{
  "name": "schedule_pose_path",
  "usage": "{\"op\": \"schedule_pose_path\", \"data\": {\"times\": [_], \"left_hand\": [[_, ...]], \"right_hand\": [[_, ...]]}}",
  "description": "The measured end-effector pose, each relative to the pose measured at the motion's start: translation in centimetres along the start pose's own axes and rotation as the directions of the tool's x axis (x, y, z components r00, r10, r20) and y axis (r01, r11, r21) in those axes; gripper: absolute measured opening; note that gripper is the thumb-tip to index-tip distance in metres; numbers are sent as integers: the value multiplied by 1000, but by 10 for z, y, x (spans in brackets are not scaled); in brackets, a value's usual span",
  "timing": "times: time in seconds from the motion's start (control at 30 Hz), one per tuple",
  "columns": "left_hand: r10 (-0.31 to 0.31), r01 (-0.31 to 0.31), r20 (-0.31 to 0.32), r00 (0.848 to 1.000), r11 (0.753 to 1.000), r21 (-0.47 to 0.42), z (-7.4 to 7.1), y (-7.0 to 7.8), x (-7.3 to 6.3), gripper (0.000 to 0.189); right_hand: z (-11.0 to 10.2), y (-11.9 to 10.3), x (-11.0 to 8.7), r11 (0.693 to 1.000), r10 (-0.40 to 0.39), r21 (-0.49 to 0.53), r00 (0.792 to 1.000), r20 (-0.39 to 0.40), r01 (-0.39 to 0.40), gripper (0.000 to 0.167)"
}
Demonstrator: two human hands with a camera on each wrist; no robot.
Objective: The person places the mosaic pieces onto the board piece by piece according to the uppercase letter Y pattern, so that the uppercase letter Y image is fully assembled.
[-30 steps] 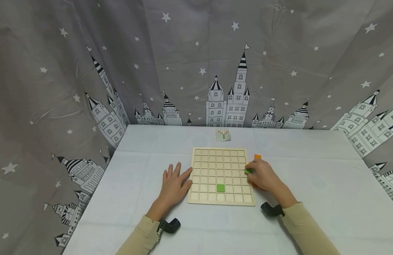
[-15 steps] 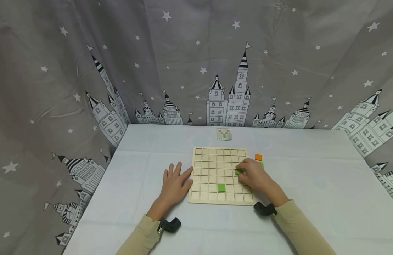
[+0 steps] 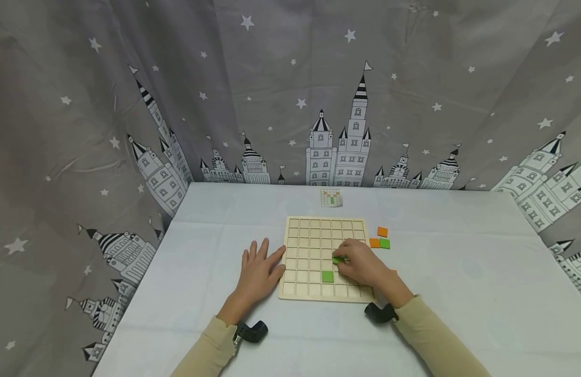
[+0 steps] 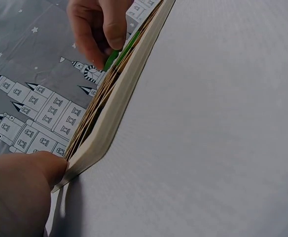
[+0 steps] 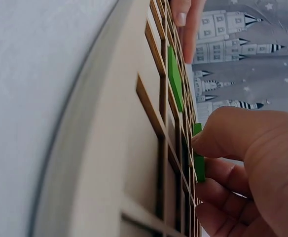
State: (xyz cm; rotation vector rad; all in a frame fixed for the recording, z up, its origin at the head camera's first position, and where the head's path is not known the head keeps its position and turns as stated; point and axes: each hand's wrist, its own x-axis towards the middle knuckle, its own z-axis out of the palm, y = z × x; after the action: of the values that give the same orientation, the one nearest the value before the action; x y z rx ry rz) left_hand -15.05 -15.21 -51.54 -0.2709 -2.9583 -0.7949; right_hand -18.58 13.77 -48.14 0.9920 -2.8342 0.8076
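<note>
A pale wooden grid board [image 3: 299, 252] lies on the white table, and one green square tile [image 3: 327, 276] sits in a cell near its front. Over the board's right half, my right hand [image 3: 363, 262] pinches a second green tile [image 3: 338, 259] between thumb and fingers. The right wrist view shows this held tile [image 5: 198, 153] close above the grid, beyond the seated green tile [image 5: 174, 79]. My left hand [image 3: 258, 273] rests on the table at the left, fingers spread, with thumb and forefinger touching the board's left edge.
Right of the board lie two orange tiles [image 3: 382, 231] and a green tile [image 3: 385, 244]; another orange bit shows behind my right wrist. A small card with a coloured grid pattern [image 3: 331, 198] lies beyond the board. A grey castle-print curtain [image 3: 252, 94] hangs behind the table.
My right hand has carried a green tile from the board's right edge leftward over the grid, uncovering the loose tiles there. The left hand has stayed in place.
</note>
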Motion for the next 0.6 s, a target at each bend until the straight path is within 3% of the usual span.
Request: {"op": "schedule_pose_path", "data": {"times": [0.6], "left_hand": [[14,-14,-7,1000,1000,-12,1,-2,0,48]], "right_hand": [[9,-14,8,997,-71,-13,997,35,71,23]]}}
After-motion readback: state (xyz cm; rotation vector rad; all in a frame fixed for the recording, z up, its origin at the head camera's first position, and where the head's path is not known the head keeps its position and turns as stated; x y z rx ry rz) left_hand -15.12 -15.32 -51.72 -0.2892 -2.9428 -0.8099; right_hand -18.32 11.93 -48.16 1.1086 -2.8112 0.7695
